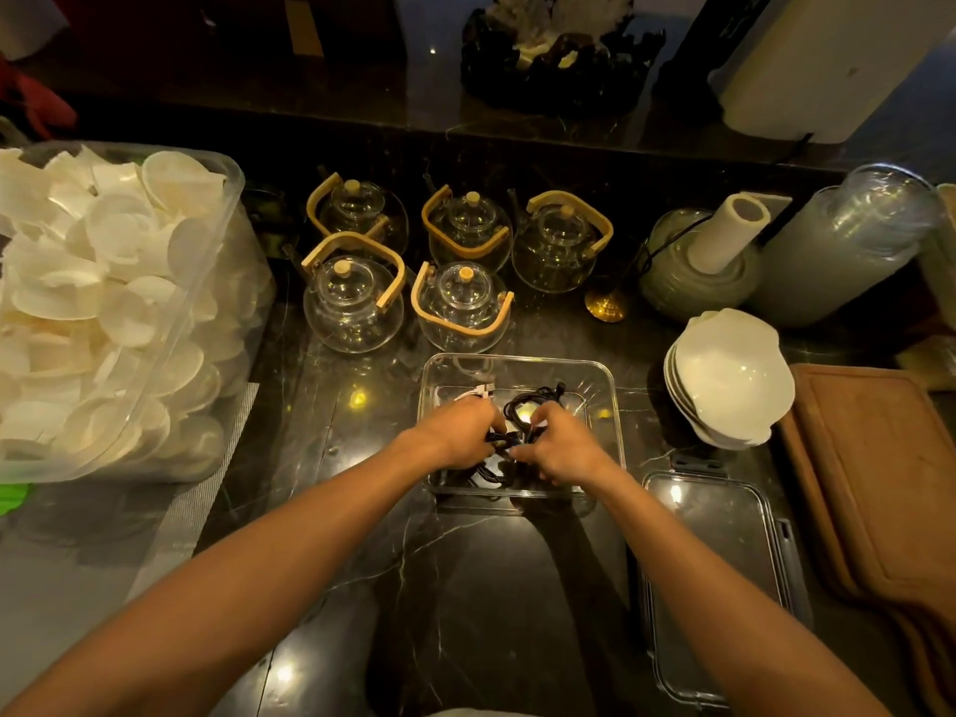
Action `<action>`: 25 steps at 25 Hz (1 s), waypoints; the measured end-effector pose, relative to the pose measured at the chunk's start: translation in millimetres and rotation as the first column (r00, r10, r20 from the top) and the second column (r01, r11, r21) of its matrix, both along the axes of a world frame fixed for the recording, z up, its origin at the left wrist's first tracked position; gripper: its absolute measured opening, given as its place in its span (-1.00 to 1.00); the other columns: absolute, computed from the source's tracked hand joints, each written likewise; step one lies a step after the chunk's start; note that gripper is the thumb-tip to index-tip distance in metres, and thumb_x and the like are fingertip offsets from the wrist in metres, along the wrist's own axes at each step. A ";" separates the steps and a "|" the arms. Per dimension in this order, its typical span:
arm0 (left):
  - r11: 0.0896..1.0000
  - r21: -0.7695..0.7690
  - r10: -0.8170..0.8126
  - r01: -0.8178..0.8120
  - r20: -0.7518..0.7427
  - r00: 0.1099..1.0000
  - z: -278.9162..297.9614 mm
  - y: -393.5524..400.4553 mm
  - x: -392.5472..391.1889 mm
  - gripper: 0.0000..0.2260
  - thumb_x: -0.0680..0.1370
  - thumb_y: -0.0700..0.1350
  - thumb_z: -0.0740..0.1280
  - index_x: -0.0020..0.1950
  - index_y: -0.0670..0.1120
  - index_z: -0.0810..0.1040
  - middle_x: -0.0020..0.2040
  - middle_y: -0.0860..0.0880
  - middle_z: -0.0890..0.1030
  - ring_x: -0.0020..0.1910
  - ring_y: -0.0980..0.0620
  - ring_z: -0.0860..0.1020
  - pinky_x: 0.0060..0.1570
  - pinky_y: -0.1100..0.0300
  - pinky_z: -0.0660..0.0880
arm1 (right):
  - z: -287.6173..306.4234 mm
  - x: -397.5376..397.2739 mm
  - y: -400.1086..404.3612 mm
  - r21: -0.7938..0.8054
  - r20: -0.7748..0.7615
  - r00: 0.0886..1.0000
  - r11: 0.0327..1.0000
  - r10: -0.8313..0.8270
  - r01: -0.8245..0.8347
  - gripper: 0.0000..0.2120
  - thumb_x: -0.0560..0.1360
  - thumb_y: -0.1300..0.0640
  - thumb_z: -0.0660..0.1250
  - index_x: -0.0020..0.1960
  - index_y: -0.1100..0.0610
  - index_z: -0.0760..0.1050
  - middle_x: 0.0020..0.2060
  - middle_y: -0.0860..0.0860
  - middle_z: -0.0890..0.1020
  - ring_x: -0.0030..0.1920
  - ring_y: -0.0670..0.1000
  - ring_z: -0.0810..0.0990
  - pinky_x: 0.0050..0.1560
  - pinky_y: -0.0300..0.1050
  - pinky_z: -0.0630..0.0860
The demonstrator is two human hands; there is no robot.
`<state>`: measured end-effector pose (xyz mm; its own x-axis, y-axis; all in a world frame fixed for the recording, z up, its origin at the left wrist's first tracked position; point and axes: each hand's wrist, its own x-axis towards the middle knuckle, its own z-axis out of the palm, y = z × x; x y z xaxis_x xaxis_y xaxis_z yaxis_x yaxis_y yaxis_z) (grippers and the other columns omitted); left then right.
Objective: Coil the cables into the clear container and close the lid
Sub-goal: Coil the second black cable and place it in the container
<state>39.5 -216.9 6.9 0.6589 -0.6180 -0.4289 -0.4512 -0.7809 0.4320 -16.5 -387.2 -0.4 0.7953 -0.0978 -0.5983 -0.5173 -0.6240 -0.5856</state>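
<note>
Cables (527, 406) — black ones, bunched in loops — lie inside the clear container (600, 385), which sits on the dark marble counter (465, 587) at the middle of my view. Both my hands are down in it. My left hand (455, 437) has its fingers curled around the black bundle at the container's nine o'clock side; my right hand (561, 445) pinches the same bundle from three o'clock, thumb and fingers closed on it. Where the two hands meet I cannot make out how the strands run, since my knuckles cover them. A white cable (478, 391) peeks out just past my left hand toward twelve o'clock, mostly hidden. More black loops show dimly through the near wall, at six o'clock.

The lid (719, 577) lies flat on the counter at about four o'clock from the container, off it, its lower edge cut by the frame.

Five glass teapots (357, 302) with bamboo handles stand at twelve o'clock. A stack of white bowls (732, 375) sits at two o'clock, brown wooden boards (879, 483) beyond it at three — partly out of frame. A large clear tub (227, 240) of pale round crackers fills nine to ten o'clock, its left side cut off.
</note>
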 end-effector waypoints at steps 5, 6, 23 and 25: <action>0.999 0.015 0.029 -0.028 -0.038 0.999 -15.7 -2.8 -0.8 -0.72 0.50 -0.10 0.50 0.21 -0.06 0.63 0.16 -0.09 0.63 0.14 -0.07 0.59 0.10 0.07 0.56 | -14.4 -0.1 0.0 -0.121 -0.003 0.992 0.985 0.123 -0.123 -0.84 0.55 0.06 0.48 0.01 0.07 0.52 -0.22 0.06 0.66 -0.23 0.08 0.66 -0.11 0.11 0.68; 0.999 0.025 0.031 -0.030 -0.027 0.999 -18.1 -2.6 -1.2 -0.75 0.51 -0.09 0.49 0.17 -0.06 0.64 0.14 -0.10 0.61 0.12 -0.09 0.59 0.05 0.09 0.55 | -15.8 -0.4 0.3 -0.131 -0.008 0.992 0.984 0.124 -0.124 -0.85 0.56 0.05 0.45 0.01 0.09 0.53 -0.19 0.09 0.68 -0.19 0.11 0.69 -0.06 0.15 0.68; 0.998 -0.019 0.066 -0.065 0.087 0.994 9.9 -19.4 -1.2 -0.75 0.59 -0.08 0.34 0.24 -0.07 0.62 0.15 -0.12 0.66 0.12 -0.10 0.63 0.03 0.04 0.57 | 29.5 -14.5 -10.6 -0.225 0.081 0.987 0.968 0.136 -0.115 -0.81 0.62 -0.04 0.35 -0.06 0.04 0.63 -0.21 -0.01 0.68 -0.17 -0.01 0.66 -0.05 0.04 0.62; 0.996 -0.088 0.037 -0.026 0.131 0.991 28.7 -32.1 0.5 -0.73 0.60 -0.04 0.33 0.26 -0.09 0.61 0.16 -0.13 0.64 0.15 -0.11 0.61 0.08 0.00 0.57 | 54.3 -25.9 -29.5 -0.206 0.215 0.971 0.977 0.105 -0.060 -0.81 0.63 -0.04 0.33 0.03 0.05 0.64 -0.17 0.00 0.70 -0.15 0.00 0.68 -0.02 0.10 0.65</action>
